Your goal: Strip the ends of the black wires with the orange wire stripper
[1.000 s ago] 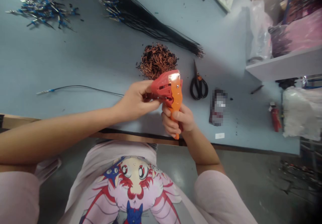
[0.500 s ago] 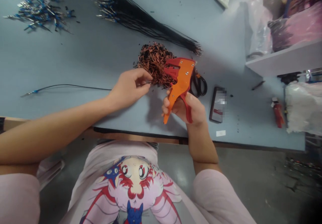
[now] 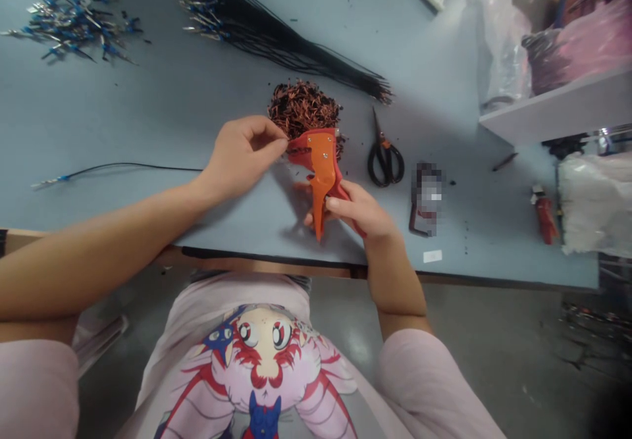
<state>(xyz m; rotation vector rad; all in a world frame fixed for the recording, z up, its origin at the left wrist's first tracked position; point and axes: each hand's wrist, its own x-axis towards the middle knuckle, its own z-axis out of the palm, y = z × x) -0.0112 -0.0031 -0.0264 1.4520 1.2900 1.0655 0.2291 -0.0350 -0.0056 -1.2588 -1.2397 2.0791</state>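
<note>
An orange and red wire stripper [image 3: 323, 162] is gripped by its handles in my right hand [image 3: 358, 210]. Its red jaws point left and touch or nearly touch the fingertips of my left hand [image 3: 245, 153]. Thumb and forefinger of that hand pinch a thin black wire [image 3: 133, 164]. The wire runs out left under the wrist and ends in a blue-sleeved metal connector [image 3: 52, 181] on the table. Its other end is hidden at the fingertips and jaws. Just behind the jaws lies a heap of copper and black wire scraps [image 3: 303, 106].
Black-handled scissors [image 3: 385, 159] and a phone [image 3: 425, 199] lie right of the stripper. A bundle of black wires [image 3: 291, 44] stretches across the back. Loose blue connectors [image 3: 81, 27] are piled at far left. A red-handled tool [image 3: 544, 218] and plastic bags [image 3: 595, 202] are at right.
The wire stripper has moved left and its jaws have come to the left fingertips. My left hand rose slightly. The scissors now show whole.
</note>
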